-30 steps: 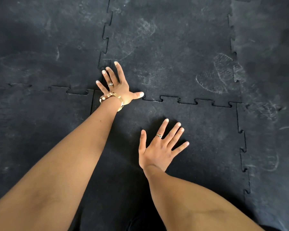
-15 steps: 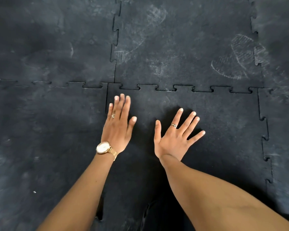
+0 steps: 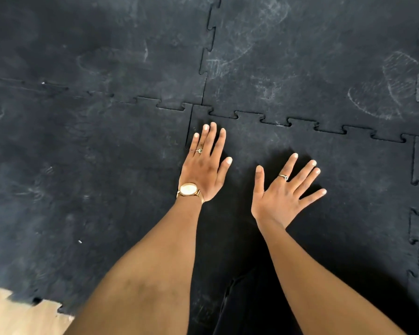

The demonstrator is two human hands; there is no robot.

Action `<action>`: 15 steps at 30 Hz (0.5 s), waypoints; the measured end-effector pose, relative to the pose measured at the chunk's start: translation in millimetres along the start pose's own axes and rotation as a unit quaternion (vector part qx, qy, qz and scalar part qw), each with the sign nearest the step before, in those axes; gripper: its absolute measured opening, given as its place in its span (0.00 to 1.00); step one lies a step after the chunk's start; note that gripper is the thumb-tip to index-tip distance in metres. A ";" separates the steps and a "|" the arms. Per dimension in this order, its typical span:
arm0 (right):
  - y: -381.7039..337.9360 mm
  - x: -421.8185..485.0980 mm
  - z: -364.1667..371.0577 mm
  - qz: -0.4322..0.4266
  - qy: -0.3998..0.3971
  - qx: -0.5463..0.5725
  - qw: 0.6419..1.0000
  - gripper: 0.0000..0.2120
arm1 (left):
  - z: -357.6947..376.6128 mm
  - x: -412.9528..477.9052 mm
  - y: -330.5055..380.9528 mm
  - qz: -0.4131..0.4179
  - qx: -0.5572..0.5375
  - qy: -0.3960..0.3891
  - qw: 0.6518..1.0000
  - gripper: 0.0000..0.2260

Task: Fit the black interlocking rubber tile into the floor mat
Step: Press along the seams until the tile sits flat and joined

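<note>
The black interlocking rubber tile [image 3: 348,170] lies flat under both hands, its toothed far edge meshed with the tile behind and its right edge meshed with the neighbour there. My left hand [image 3: 204,165], with a gold watch and a ring, rests palm down near the tile's far left corner, fingers together by the left seam. My right hand [image 3: 284,189] lies palm down near the tile's middle, fingers spread. Neither hand holds anything. The surrounding floor mat [image 3: 94,153] is made of matching black tiles.
Dusty shoe prints [image 3: 382,93] mark the far tiles. A patch of bare wooden floor [image 3: 17,313] shows at the bottom left, past the mat's toothed edge. My dark-clothed legs [image 3: 247,298] are between my forearms.
My left hand has pulled back from the far corner junction and now lies flat beside the left seam. The view has tilted down and left, revealing wooden floor. My right hand stays flat.
</note>
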State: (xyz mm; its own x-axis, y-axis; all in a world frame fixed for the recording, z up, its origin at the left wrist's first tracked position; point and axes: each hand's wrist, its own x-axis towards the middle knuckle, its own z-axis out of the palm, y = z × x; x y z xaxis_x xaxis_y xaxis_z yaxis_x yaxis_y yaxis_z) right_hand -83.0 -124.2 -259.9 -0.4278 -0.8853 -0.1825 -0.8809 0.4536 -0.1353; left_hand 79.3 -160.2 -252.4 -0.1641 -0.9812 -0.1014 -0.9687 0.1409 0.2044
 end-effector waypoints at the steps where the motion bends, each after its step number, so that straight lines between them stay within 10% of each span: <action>1: 0.3 -0.4 0.8 -0.001 -0.002 0.005 1.000 0.38 | 0.4 -0.5 0.0 -0.001 0.008 0.002 1.000 0.27; 15: -22.3 -68.1 11.5 -0.017 -0.027 -0.012 0.999 0.32 | 3.5 1.0 -1.7 -0.001 0.016 0.006 1.000 0.27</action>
State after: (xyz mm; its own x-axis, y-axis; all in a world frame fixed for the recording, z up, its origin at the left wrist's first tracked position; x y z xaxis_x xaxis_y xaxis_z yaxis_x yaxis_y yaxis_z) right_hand -31.9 -72.8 -255.7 -0.3868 -0.8929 -0.2304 -0.8994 0.4204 -0.1192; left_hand 80.1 -160.9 -256.2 -0.1605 -0.9830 -0.0893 -0.9744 0.1433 0.1734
